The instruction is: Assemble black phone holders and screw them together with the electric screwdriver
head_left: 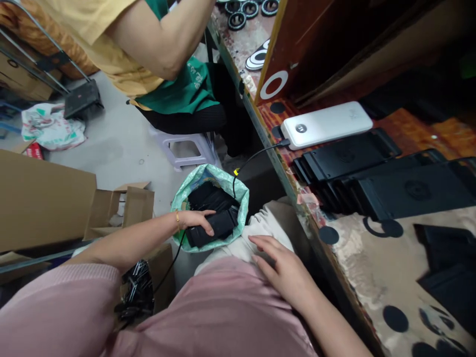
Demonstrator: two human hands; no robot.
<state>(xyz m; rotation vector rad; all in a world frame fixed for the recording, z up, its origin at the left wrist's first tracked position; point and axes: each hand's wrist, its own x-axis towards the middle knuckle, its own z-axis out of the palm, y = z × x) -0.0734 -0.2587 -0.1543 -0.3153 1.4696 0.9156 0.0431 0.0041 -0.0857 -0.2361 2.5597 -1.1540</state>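
My left hand [197, 221] is in the mouth of a green woven sack [243, 198], closed around a flat black plastic piece [219, 227]. More dark pieces lie beneath it in the sack. Over my lap, my right hand [277, 265] is held with its fingers stretched and apart, and nothing is in it. On the bench to my right lie stacks of black rectangular plastic pieces [405, 191], some with a round mark. A white power bank [327, 124] rests beyond them, with a black cable [256, 154] plugged in that runs down to the sack.
A co-worker in a yellow shirt and green apron [182, 94] sits on a light purple stool [186, 148] ahead. Cardboard boxes [44, 198] stand at my left. Black rings [237, 21] lie on the far bench, beside a wooden partition [273, 54]. Black discs [395, 318] dot the near bench.
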